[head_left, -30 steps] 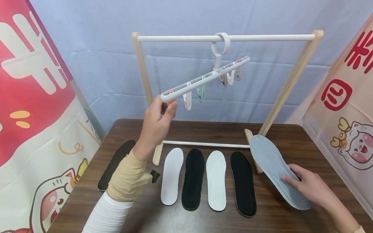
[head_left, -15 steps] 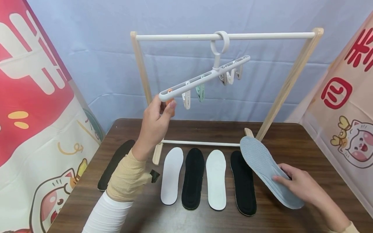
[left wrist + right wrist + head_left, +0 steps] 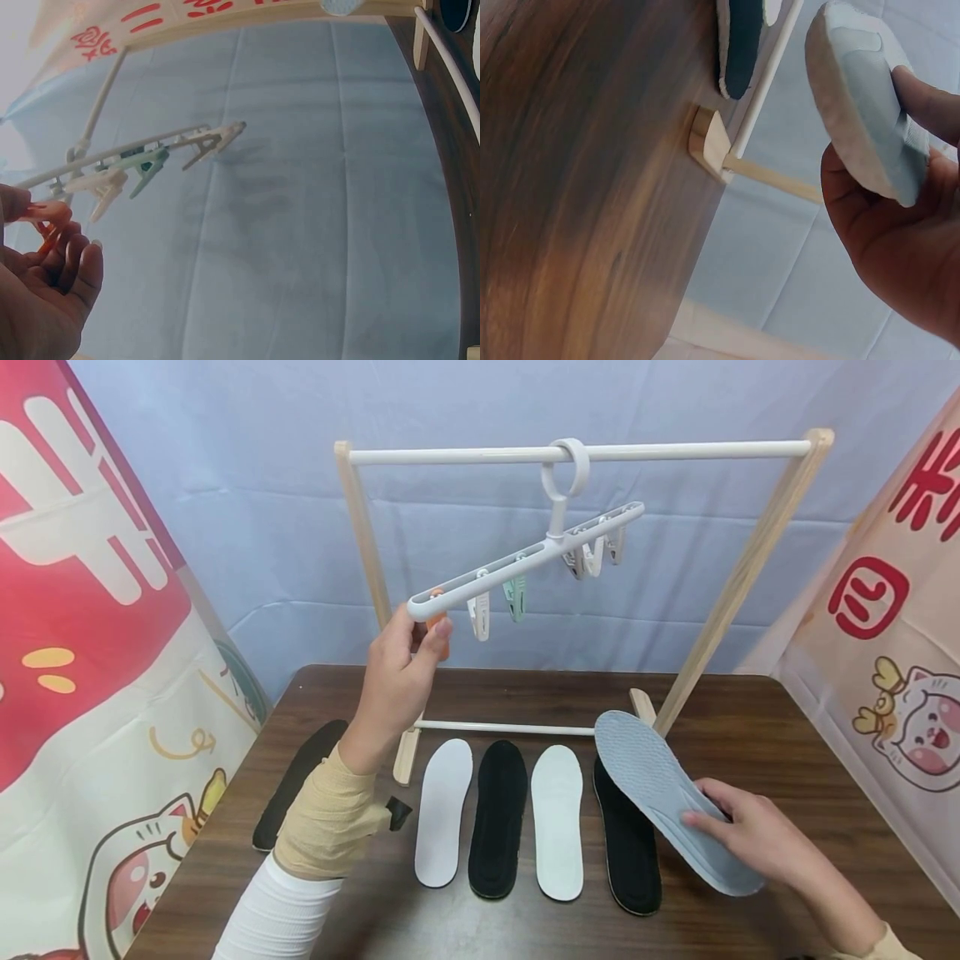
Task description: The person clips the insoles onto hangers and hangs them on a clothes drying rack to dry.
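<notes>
My left hand (image 3: 401, 681) pinches an orange clothespin (image 3: 51, 214) at the near left end of a white clip hanger (image 3: 495, 572). Other clips, white, green and grey, hang along the same bar, and its ring hooks over the rack's top rail. In my right hand (image 3: 750, 831) is a light blue-grey insole (image 3: 648, 768), gripped near its heel with the thumb on top. It is held tilted above the table and covers part of the rightmost black insole (image 3: 626, 860). The right wrist view shows thumb and fingers on either side of the insole (image 3: 862, 97).
A wooden rack (image 3: 738, 585) with white rails stands on the brown table (image 3: 525, 935). Before it lie a white insole (image 3: 444, 814), a black insole (image 3: 498, 818) and another white insole (image 3: 558, 822). A dark insole (image 3: 296, 789) lies at the left, partly behind my left arm.
The right hand has moved left with the blue-grey insole, which now overlaps the rightmost black insole. My left hand stays on the orange clothespin, almost unmoved.
</notes>
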Available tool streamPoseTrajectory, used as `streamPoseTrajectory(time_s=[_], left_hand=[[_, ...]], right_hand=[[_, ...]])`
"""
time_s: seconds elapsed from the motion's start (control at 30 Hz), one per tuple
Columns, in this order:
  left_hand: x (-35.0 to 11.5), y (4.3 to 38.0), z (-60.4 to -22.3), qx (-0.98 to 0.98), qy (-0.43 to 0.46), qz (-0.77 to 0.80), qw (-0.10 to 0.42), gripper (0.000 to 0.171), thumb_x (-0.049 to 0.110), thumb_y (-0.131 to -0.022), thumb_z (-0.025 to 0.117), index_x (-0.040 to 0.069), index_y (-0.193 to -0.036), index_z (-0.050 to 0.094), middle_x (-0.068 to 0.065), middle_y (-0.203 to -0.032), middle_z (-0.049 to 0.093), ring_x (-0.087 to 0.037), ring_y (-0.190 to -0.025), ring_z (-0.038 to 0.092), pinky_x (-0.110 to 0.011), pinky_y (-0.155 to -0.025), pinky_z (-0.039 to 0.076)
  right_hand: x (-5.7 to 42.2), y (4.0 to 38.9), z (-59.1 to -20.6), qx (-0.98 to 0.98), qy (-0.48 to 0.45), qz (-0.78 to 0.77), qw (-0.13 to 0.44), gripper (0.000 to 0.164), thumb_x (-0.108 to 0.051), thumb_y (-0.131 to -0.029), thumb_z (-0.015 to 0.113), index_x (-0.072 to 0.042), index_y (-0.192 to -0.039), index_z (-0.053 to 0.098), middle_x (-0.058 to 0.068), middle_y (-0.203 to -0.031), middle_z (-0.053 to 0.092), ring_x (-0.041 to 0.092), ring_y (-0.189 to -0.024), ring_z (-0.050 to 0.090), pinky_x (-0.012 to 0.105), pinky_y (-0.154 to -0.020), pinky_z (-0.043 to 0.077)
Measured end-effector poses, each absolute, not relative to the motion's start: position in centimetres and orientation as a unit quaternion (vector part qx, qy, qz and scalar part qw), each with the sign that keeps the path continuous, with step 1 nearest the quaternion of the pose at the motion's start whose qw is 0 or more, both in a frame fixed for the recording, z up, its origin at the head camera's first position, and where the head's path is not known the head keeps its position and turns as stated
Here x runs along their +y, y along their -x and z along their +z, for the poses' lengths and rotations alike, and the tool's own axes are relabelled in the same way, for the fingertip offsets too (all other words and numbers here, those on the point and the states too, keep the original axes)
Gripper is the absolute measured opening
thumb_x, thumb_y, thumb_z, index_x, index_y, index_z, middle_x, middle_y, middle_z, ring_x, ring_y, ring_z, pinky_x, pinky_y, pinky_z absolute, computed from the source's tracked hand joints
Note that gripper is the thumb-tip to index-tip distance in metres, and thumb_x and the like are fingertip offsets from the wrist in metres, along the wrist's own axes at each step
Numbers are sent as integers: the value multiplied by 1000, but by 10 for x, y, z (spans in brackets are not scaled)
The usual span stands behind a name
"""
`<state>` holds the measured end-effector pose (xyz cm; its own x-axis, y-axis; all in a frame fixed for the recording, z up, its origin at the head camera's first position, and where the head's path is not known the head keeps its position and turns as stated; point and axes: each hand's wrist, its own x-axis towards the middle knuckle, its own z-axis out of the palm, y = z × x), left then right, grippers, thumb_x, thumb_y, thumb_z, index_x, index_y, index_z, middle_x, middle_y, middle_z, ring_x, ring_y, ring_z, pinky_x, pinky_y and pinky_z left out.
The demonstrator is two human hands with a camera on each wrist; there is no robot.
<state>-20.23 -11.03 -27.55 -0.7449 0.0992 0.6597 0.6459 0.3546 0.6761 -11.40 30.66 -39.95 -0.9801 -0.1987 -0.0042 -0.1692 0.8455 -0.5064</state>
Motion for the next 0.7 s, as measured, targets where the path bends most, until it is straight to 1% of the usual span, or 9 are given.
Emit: streamPoseTrajectory(time_s=[0.1,0.23,0.4,0.7], left_hand=[[-110,202,-275,-778,239,-517,265,41,21,-105,56,3,-142,51,-9,-85,55,-18,-75,52,-31,-63,38],[-110,202,-275,-777,239,-519,265,41,21,-105,55,3,-142,51,-8,-85,55,-18,-75,52,-30,-64,38],[-110,203,-276,-778,238,-519,264,41,21,-105,55,2,-142,51,-9,-85,55,-18,-76,52,-30,-64,39],[-110,203,-277,-781,234,-518,260,42,22,-105,55,3,-143,50,-9,-86,55,-18,-77,52,-31,-64,39]], right_hand=[[302,112,-397,957,99,-270,34,29,-30,-95,72,-16,-119,65,3,-101,70,11,-77,57,30,-61,46],[297,111,-395,955,110,-274,29,25,-29,-94,73,-18,-115,65,0,-98,69,8,-76,56,28,-61,45],[291,112,-394,953,119,-276,28,22,-28,-94,73,-19,-112,64,-1,-97,67,7,-76,54,27,-62,44],[283,115,-389,948,132,-288,22,25,-27,-94,73,-18,-116,64,0,-100,69,6,-77,57,28,-62,47]])
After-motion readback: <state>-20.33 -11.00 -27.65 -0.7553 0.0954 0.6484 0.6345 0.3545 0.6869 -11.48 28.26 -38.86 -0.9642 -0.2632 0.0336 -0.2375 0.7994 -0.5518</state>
